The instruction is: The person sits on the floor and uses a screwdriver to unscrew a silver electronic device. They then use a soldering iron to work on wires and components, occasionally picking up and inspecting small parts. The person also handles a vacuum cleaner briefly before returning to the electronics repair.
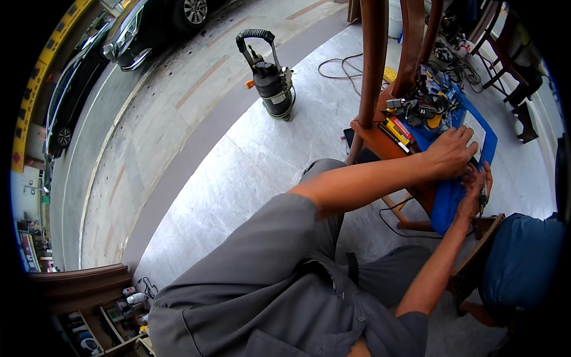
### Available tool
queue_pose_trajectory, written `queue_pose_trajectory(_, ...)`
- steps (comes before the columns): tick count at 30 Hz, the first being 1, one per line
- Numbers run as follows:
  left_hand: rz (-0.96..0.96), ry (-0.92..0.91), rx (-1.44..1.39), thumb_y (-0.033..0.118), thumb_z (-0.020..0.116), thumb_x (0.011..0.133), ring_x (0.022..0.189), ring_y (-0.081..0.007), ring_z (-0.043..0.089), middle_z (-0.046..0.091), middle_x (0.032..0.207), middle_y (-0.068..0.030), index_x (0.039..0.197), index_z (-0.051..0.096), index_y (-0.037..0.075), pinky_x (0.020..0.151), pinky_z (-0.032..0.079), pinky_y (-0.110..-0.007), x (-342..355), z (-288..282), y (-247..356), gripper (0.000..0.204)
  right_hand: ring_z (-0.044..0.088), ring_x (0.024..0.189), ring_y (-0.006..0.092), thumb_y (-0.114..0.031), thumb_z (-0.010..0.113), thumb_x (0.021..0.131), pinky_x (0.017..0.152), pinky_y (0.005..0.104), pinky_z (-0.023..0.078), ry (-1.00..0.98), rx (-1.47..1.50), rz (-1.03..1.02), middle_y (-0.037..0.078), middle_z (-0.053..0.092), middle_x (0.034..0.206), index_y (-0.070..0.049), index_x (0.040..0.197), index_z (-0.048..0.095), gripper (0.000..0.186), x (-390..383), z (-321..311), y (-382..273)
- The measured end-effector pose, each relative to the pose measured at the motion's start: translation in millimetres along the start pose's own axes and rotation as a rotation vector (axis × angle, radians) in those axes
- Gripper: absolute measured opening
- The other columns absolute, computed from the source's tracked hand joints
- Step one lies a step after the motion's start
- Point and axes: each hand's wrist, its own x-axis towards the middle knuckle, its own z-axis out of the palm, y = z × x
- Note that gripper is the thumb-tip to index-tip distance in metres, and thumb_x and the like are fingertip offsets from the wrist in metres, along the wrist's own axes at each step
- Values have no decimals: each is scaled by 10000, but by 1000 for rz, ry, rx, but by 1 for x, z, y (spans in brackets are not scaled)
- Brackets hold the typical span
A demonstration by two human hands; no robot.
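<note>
**Two hands at work on a blue cloth on a small wooden table**

The person sits and leans to the right, and both forearms reach to a small wooden table (372, 140) at the right side of the scene. A blue cloth (449, 199) covers the right part of this table and hangs down over its near edge.

The left hand (450, 153) lies flat on the cloth, palm down. Its fingers are spread a little and press on a flat grey device (476, 132) that lies on the cloth; the fingertips touch the near left part of it.

The right hand (474, 191) is just near the left hand, almost touching it. Its fingers are closed around a thin dark tool (483, 196), which points downward. What the tip of the tool touches I cannot tell, because the hands hide it.

On the far part of the table there is a heap of dark cables and small parts (425, 101), and left of the device lie some small yellow and red packages (395, 131).

Far to the left, on the pale stone floor (250, 166), stands a dark machine with a loop handle (270, 77). Parked dark cars (148, 27) are at the far left. A blue cushion (520, 262) is near, on the right.
</note>
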Motion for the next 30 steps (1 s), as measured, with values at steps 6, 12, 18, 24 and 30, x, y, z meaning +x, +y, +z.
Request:
queue_pose_trajectory(6,-13,281,-200,35,781,877,833,-309,695,665,1023,-142,1029,667,31,728,576,-360,-57,-164,-18,190,618,778,77,-471,584,1067,719,236,489,19,-3,31,140,748,1087,-68,1449,528,558,2,-10,-3)
queue_pose_trajectory(12,-890,673,-413,257,646,1047,789,-142,656,639,920,-78,1067,628,-28,621,594,-290,-130,-263,-191,287,601,748,69,-456,572,1077,709,241,479,21,-36,47,123,746,1066,-71,1437,549,528,-1,-6,-8)
queue_pose_trajectory(18,-1058,810,-193,273,796,923,1114,-286,650,633,1303,-182,1397,510,24,802,601,-419,-151,-300,-347,607,589,760,59,-461,554,1085,719,245,467,-9,-82,56,114,738,1056,-72,1443,543,529,-1,-5,-7)
queue_pose_trajectory(24,-1164,671,-408,225,806,927,1162,-181,628,713,1202,-1,1157,713,161,858,547,-414,-141,-305,-385,257,589,758,62,-487,545,1082,714,247,470,0,-125,51,109,734,1047,-59,1441,536,558,0,-11,-4)
queue_pose_trajectory(30,-897,770,-384,186,803,913,769,-120,643,703,951,-11,1072,723,68,622,586,-289,-149,-297,-377,214,581,752,65,-524,529,1079,705,236,472,-17,-152,47,101,727,1042,-54,1467,498,611,1,-13,-5)
